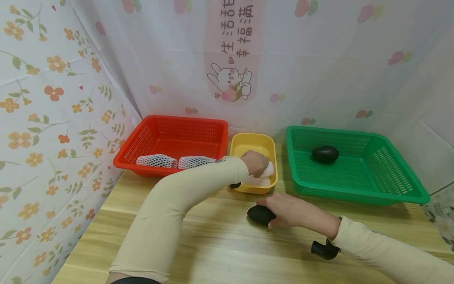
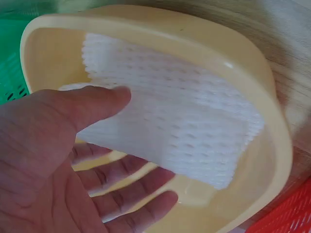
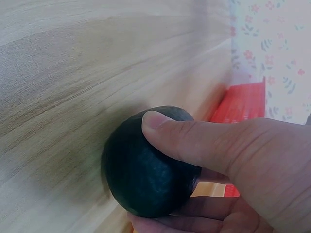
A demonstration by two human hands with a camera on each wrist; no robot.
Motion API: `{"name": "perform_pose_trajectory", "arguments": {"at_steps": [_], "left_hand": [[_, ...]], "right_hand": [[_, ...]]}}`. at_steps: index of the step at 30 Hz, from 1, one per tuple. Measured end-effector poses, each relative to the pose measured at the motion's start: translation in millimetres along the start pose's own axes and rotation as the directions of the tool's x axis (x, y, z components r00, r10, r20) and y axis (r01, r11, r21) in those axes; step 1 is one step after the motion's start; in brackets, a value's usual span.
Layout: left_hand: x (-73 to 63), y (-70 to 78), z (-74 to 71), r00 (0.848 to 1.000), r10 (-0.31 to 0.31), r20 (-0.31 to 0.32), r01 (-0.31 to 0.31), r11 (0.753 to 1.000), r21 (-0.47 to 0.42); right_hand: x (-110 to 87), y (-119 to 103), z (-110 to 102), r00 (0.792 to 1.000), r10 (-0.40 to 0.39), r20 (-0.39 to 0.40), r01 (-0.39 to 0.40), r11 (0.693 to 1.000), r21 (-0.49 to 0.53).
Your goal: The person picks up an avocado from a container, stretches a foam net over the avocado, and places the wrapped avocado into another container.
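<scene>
In the yellow tray, my left hand pinches a white foam net sleeve. The left wrist view shows the thumb on top of the sleeve and the fingers at its underside. Another white foam sleeve lies flat below it in the tray. In front of the tray, my right hand grips a dark avocado at the wooden tabletop. Its thumb lies across the avocado, with the other fingers curled round the far side, partly hidden.
At the left stands a red basket with white net-wrapped pieces along its near side. A green basket at the right holds one dark avocado. Behind them hangs a printed curtain.
</scene>
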State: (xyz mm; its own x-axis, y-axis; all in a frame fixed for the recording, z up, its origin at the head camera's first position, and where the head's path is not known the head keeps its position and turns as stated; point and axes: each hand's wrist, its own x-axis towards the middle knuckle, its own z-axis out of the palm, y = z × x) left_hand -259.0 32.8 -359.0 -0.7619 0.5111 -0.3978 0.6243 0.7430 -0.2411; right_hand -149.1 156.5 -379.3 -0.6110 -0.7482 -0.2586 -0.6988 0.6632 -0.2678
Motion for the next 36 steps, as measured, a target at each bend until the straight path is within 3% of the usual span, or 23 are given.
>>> {"name": "perform_pose_trajectory", "arguments": {"at_steps": [7, 14, 20, 25, 29, 36], "left_hand": [[0.1, -4.8, -2.9, 1.000, 0.023, -0.016, -0.023, 0.999, 0.038], [-9.2, -18.5, -13.8, 0.993, 0.082, -0.084, -0.081, 0.996, 0.024], [-34.6, -27.9, -30.0, 0.978, 0.133, -0.162, -0.141, 0.989, -0.039], [-59.0, -30.5, -38.1, 0.952, 0.141, -0.271, -0.167, 0.983, -0.078], [-78.2, -33.3, -34.9, 0.936, 0.153, -0.316, -0.185, 0.980, -0.075], [-112.8, -43.6, -24.0, 0.913, 0.138, -0.385, -0.165, 0.986, -0.038]], "right_hand": [[0.7, 0, 0, 1.000, -0.011, -0.002, 0.011, 1.000, 0.001], [-0.2, 0, 0, 1.000, 0.015, 0.008, -0.015, 1.000, 0.015], [-0.1, 1, 1, 1.000, -0.008, -0.004, 0.008, 1.000, 0.007], [-0.2, 2, 2, 1.000, -0.010, -0.009, 0.010, 1.000, -0.010], [-0.4, 2, 2, 1.000, 0.004, -0.006, -0.004, 1.000, -0.008], [-1.4, -1, 2, 1.000, 0.025, 0.000, -0.025, 1.000, 0.000]]}}
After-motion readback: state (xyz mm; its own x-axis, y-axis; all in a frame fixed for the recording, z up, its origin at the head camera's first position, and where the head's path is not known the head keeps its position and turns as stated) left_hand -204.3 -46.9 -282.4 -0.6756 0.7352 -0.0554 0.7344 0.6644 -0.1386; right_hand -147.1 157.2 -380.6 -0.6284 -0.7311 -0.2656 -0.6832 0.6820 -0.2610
